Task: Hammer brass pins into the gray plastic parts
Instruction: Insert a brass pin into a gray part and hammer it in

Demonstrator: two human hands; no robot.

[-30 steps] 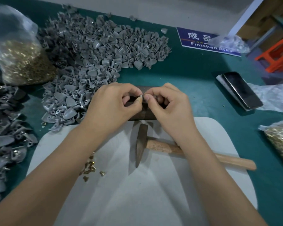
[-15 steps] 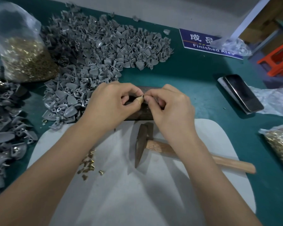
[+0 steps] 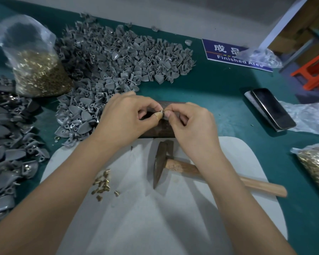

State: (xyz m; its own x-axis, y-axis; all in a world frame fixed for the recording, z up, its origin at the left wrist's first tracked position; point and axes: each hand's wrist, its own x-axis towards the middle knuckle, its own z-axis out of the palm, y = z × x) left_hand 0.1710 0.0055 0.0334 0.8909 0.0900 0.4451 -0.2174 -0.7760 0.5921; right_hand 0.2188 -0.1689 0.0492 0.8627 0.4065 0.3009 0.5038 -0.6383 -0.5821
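Over a dark metal block [image 3: 160,129], my left hand [image 3: 126,118] and my right hand [image 3: 190,124] meet fingertip to fingertip. Together they pinch a small gray plastic part [image 3: 163,113], mostly hidden by the fingers; whether a pin sits in it I cannot tell. My left thumb wears a tan bandage. A hammer [image 3: 162,161] with a wooden handle lies on the white sheet [image 3: 155,218] just below my hands. Several loose brass pins [image 3: 102,184] lie on that sheet at the left. A large heap of gray plastic parts [image 3: 118,61] spreads behind my left hand.
A clear bag of brass pins [image 3: 37,70] stands at the far left, another bag [image 3: 315,162] at the right edge. Darker parts [image 3: 6,140] pile at the left edge. A phone [image 3: 273,107] lies on plastic wrap at the right, below a blue sign [image 3: 228,52].
Both hands have stayed together over the block, with only small finger movements around the pinched part. The hammer and the pins have not moved.
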